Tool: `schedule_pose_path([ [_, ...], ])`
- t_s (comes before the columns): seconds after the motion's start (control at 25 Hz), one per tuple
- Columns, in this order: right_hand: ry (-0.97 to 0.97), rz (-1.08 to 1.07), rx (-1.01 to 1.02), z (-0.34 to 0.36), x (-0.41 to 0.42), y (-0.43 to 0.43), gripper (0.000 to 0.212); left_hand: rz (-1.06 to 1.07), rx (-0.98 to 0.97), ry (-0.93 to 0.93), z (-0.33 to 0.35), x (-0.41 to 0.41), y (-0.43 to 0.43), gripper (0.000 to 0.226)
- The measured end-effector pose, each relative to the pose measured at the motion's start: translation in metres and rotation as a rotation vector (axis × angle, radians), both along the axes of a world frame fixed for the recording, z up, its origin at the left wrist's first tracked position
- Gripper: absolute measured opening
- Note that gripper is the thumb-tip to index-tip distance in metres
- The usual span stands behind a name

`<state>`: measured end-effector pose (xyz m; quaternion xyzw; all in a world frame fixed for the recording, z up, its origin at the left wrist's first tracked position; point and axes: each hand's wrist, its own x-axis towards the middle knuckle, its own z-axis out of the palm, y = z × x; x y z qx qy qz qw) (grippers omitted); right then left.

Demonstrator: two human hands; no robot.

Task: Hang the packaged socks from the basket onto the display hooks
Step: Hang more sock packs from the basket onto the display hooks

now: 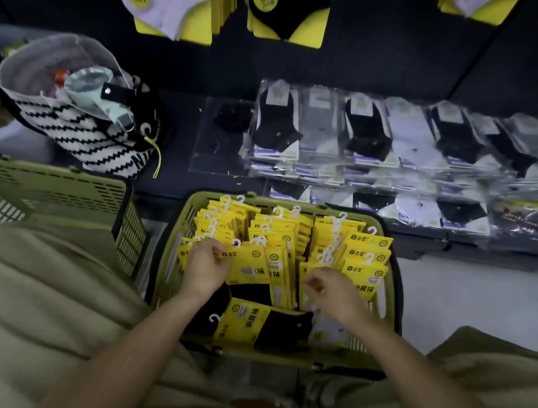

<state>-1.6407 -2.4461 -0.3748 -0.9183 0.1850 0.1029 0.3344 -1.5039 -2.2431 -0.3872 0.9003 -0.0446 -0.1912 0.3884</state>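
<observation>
In the basket [163, 258] at lower centre, the left hand [205, 265] pinches a sock pack [247, 263], the right hand [331, 290] curls with its grasp unclear, and interlocked white hangers [334, 233] could drag neighbouring packs out.

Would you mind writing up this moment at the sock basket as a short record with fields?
basket: green, filled with upright rows of yellow sock packs
left hand: fingers grip one of those packs, near left row
right hand: curled among the right rows; grip unclear
loose pack: lies flat at the basket's near end
display: yellow-carded socks hang above
shelf: clear-wrapped socks stacked behind the basket
</observation>
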Motion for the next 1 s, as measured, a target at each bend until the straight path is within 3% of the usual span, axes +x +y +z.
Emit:
schedule_pose_path([
  [0.16, 0.127, 0.139, 0.047, -0.035, 0.022, 0.064, 0.034, 0.085, -0.040, 0.143, -0.007, -0.001, 0.011, 0.014],
  [0.24, 0.179, 0.233, -0.107, -0.049, 0.030, 0.090, 0.039, 0.066, 0.009, 0.188, -0.015, -0.001, 0.013, 0.017],
  [0.32, 0.167, 0.275, -0.273, -0.050, 0.031, 0.101, 0.028, 0.076, 0.024, 0.218, -0.018, -0.001, 0.015, 0.015],
  [0.48, 0.008, -0.068, 0.048, -0.031, 0.029, 0.088, 0.026, 0.189, -0.105, 0.383, -0.013, 0.000, 0.011, 0.013],
  [0.56, -0.069, -0.218, 0.196, -0.019, 0.035, 0.075, 0.004, 0.284, -0.229, 0.486, -0.012, -0.001, 0.007, 0.028],
  [0.64, -0.076, -0.260, 0.208, -0.014, 0.044, 0.067, 0.034, 0.337, -0.302, 0.538, -0.012, -0.003, 0.005, 0.040],
  [0.8, -0.039, -0.389, 0.233, -0.026, 0.048, 0.066, 0.022, 0.264, -0.384, 0.515, -0.010, -0.007, 0.001, 0.032],
  [0.88, -0.034, -0.533, 0.217, -0.032, 0.045, 0.069, 0.042, 0.150, -0.368, 0.457, -0.012, -0.010, -0.002, 0.018],
  [1.0, -0.031, -0.519, 0.214, -0.038, 0.046, 0.063, 0.076, -0.013, -0.345, 0.389, -0.017, -0.015, -0.005, 0.037],
])
